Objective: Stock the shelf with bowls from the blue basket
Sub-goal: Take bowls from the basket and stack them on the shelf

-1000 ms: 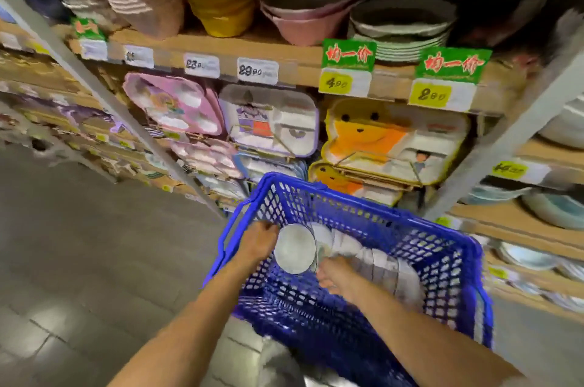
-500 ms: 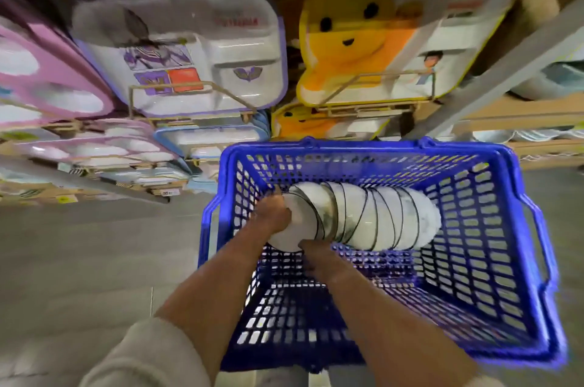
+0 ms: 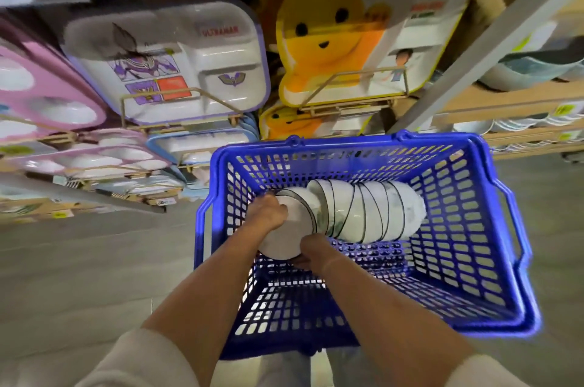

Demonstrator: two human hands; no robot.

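Note:
A blue plastic basket [image 3: 467,228] stands on the floor in front of me. Inside it lies a row of several white bowls with thin dark rims [image 3: 373,212], nested on their side. Both my hands reach into the basket's left end. My left hand [image 3: 267,212] grips the upper left edge of the nearest bowl [image 3: 284,241]. My right hand [image 3: 311,252] holds the same bowl from below, its fingers curled under the rim and partly hidden.
Shelves rise behind the basket with children's divided trays: a white and purple one [image 3: 177,61], a yellow bear one [image 3: 357,39], pink ones [image 3: 38,92] at left. A grey diagonal brace [image 3: 480,48] crosses at right. Stacked bowls [image 3: 534,70] sit on the right shelves. Grey tiled floor lies all around.
My view has dropped and closed in on the basket. Both hands have stayed on the left end of the bowl row, and the nearest bowl now tilts away from the others.

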